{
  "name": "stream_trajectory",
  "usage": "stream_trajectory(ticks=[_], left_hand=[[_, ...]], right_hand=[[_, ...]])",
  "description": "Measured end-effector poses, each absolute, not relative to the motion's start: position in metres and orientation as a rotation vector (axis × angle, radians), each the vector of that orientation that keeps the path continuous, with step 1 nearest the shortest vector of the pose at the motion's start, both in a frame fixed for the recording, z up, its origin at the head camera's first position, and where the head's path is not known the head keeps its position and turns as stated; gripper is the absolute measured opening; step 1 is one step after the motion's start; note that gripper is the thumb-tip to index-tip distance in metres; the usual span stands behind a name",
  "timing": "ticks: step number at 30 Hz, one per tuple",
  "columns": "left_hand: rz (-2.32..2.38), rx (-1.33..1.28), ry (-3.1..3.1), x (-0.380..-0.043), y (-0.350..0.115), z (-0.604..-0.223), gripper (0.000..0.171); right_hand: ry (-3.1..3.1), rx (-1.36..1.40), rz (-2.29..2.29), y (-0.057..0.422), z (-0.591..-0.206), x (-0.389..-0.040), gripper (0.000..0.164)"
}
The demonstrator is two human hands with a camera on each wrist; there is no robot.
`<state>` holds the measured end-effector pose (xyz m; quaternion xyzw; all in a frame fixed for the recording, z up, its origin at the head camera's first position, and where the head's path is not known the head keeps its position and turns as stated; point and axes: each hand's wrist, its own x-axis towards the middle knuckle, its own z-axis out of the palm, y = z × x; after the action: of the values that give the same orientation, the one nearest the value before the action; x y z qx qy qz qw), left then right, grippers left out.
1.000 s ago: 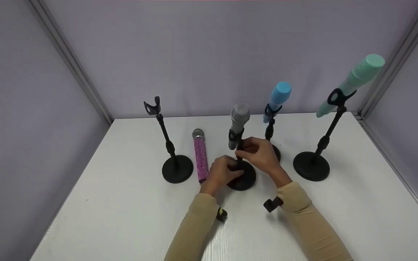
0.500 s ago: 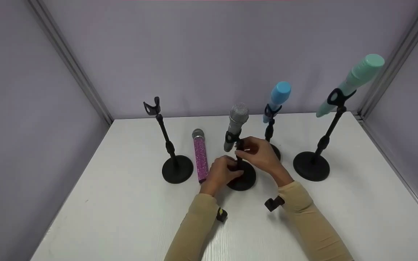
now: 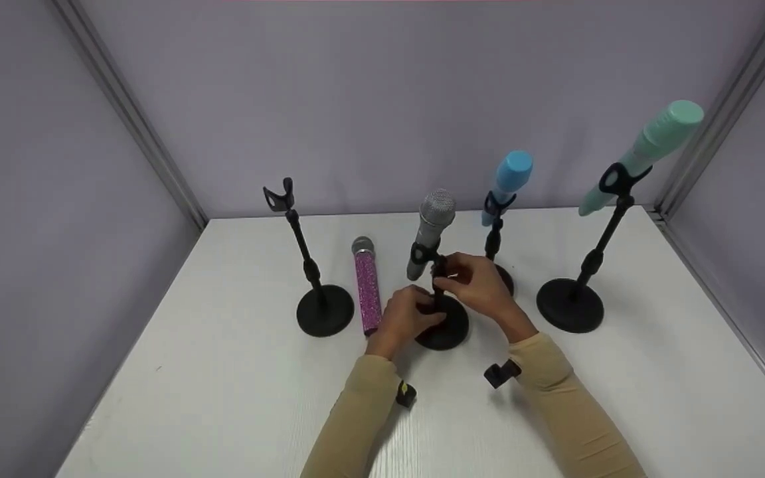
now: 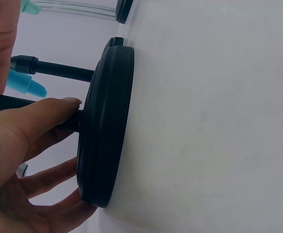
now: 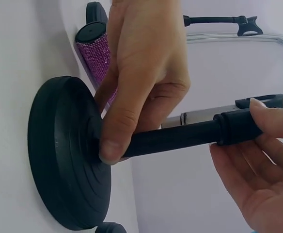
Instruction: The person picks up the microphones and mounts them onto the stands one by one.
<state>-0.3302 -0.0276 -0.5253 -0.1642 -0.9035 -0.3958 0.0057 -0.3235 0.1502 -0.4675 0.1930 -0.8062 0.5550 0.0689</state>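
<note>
Silver microphone [image 3: 429,222], clipped on its stand [image 3: 447,333] midway between the tabletop's [image 3: 223,385] side edges, has swung slightly left, suggesting the clip is being turned: left hand [image 3: 406,315] clamps the pole's [image 5: 175,139] foot, right hand [image 3: 478,285] pinches higher.

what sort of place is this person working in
Probably a small partitioned work booth, though the pictures don't show beyond it: a white table stands against plain panels, with grey strips at the corners.
</note>
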Motion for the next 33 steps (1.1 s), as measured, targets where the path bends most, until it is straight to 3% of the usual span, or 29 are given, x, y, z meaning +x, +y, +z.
stream_trajectory(ticks=[14,24,33], left_hand=[[-1.229,-0.478,-2.847,-0.3295,-0.0289,-0.5237,0.022],[-1.240,-0.464,-2.861,-0.3279,-0.0280,-0.5225,0.025],[-1.231,-0.474,-2.867,-0.3308,-0.0244,-0.5221,0.028]], right_hand=[[-2.402,0.604,1.691,0.1497,-0.4654,-0.3251,0.032],[-2.399,0.597,1.696,0.1486,-0.4710,-0.3266,0.022],[-2.427,0.637,1.723,0.1544,-0.4690,-0.3283,0.024]])
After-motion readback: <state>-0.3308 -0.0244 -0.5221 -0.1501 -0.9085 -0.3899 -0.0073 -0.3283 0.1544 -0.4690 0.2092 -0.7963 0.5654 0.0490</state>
